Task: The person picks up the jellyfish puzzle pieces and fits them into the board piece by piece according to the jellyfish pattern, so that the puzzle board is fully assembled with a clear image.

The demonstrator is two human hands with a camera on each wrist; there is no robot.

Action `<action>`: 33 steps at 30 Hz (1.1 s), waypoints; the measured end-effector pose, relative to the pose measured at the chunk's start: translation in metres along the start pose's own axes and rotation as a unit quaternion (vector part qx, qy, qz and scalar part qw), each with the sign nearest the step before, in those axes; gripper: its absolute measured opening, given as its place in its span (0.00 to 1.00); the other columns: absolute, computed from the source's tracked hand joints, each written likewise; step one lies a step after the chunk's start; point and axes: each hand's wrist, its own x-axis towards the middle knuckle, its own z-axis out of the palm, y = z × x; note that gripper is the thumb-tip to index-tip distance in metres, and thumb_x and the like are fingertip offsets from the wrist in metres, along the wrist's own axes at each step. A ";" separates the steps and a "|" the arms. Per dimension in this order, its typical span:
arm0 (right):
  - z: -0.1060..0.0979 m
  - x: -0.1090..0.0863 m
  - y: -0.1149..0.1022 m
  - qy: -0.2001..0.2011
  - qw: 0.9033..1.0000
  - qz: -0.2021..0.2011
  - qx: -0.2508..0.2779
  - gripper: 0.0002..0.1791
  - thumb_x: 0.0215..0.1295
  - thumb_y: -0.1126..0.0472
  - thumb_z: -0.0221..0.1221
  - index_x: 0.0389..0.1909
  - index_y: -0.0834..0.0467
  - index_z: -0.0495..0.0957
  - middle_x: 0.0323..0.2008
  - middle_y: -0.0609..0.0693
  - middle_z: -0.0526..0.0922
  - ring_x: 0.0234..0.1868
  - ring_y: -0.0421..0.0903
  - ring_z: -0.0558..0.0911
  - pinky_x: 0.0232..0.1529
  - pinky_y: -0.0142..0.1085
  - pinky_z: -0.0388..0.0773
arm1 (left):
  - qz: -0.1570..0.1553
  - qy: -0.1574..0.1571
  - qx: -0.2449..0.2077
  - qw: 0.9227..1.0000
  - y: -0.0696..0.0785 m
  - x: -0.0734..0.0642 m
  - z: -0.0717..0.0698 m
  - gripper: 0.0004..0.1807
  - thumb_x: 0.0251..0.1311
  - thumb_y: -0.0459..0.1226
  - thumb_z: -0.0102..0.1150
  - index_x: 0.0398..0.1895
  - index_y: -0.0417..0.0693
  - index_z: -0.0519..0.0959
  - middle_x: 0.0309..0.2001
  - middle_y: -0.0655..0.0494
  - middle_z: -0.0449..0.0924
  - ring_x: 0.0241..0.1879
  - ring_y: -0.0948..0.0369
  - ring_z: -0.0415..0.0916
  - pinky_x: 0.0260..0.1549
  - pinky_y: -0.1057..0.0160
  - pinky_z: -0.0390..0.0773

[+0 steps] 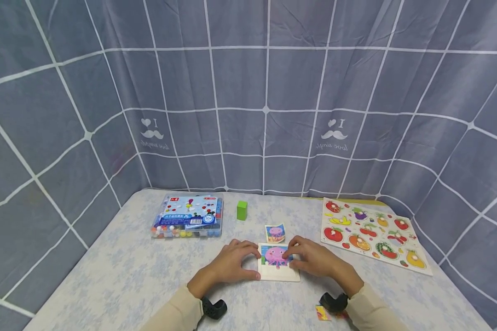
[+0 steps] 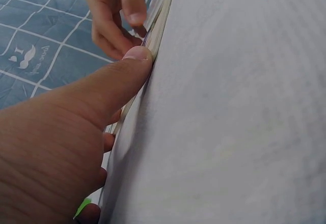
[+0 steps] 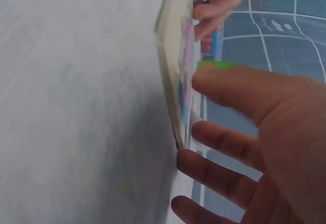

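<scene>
A small puzzle board [image 1: 280,275] lies on the table, its upper part filled with pieces picturing a pink octopus [image 1: 275,253] and its lower strip bare pale wood. My left hand [image 1: 234,261] holds the board by its left side, thumb at the near corner and fingers at the far one. Over the board's right part, my right hand [image 1: 314,259] touches the octopus pieces with its fingertips. In the right wrist view the right fingers [image 3: 219,175] are spread along the board's edge. Just behind the board lies a picture card [image 1: 275,233] with a pink octopus.
A clear plastic case [image 1: 187,216] of coloured balls stands at the back left, with a green block [image 1: 242,210] to its right. A fruit puzzle board [image 1: 372,235] lies at the right. Loose puzzle pieces [image 1: 323,313] lie near the right wrist. A grid-patterned curtain [image 1: 240,133] surrounds the table.
</scene>
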 end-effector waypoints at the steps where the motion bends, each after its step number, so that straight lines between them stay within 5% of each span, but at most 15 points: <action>1: -0.001 -0.003 0.000 0.000 1.000 0.004 0.005 0.11 0.69 0.56 0.65 0.51 0.48 0.86 0.51 0.45 0.76 0.48 0.46 0.77 0.50 0.48 0.77 | 0.000 -0.001 -0.001 1.000 0.000 0.000 0.000 0.25 0.56 0.59 0.70 0.52 0.60 0.81 0.63 0.59 0.75 0.56 0.55 0.67 0.51 0.48 0.67; 11: -0.018 -0.058 0.004 -0.034 0.996 0.034 0.071 0.23 0.67 0.45 0.66 0.58 0.51 0.81 0.52 0.42 0.78 0.52 0.42 0.77 0.54 0.45 0.74 | 0.001 -0.004 0.001 1.000 0.001 0.002 -0.002 0.25 0.57 0.59 0.70 0.53 0.59 0.81 0.64 0.59 0.74 0.57 0.55 0.67 0.51 0.47 0.67; 20: -0.008 -0.102 -0.007 -0.029 0.996 0.037 0.071 0.17 0.63 0.40 0.67 0.50 0.39 0.82 0.51 0.36 0.75 0.51 0.40 0.74 0.53 0.40 0.74 | -0.003 -0.005 -0.001 1.000 0.002 0.001 -0.004 0.25 0.56 0.58 0.70 0.53 0.59 0.81 0.64 0.58 0.74 0.56 0.55 0.66 0.51 0.48 0.67; 33: 0.011 -0.124 -0.010 0.029 0.998 -0.016 0.048 0.10 0.64 0.50 0.69 0.42 0.36 0.78 0.54 0.41 0.74 0.54 0.40 0.71 0.48 0.35 0.74 | -0.003 -0.008 -0.005 1.000 0.004 -0.001 -0.003 0.25 0.56 0.58 0.70 0.53 0.59 0.81 0.64 0.58 0.74 0.56 0.55 0.66 0.51 0.47 0.67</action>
